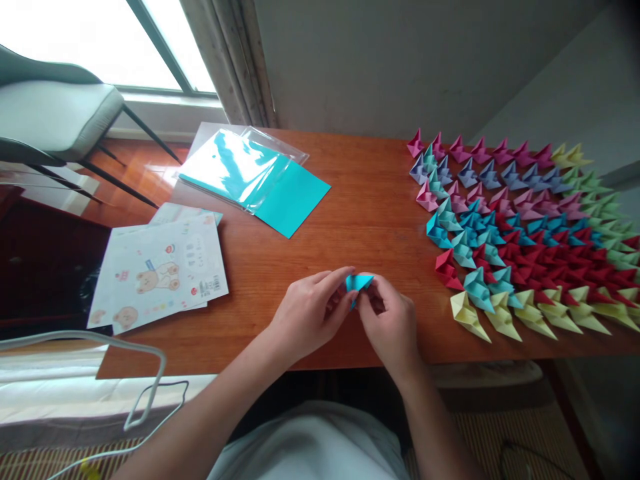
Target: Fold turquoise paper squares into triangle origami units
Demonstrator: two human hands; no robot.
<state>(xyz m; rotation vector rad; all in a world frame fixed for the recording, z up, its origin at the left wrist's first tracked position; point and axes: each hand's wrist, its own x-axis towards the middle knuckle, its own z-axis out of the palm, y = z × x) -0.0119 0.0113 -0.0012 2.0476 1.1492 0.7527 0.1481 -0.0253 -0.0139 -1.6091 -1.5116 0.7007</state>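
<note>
Between my two hands is a small turquoise piece of folded paper (359, 283), held just above the front part of the table. My left hand (311, 308) pinches its left side between thumb and fingers. On the other side, my right hand (391, 319) is closed on the right part, thumb and fingertips together. The paper's lower part is partly hidden by the fingers. Farther off lies a stack of turquoise paper sheets (296, 199), partly inside a clear plastic sleeve (240, 163).
Rows of folded paper pieces (477, 290) in red, blue, pink, purple, green and yellow cover the table's right side. Printed paper packets with a bear picture (167, 277) lie at the left edge. A chair (60, 113) stands beyond the wooden table (360, 200), near the window.
</note>
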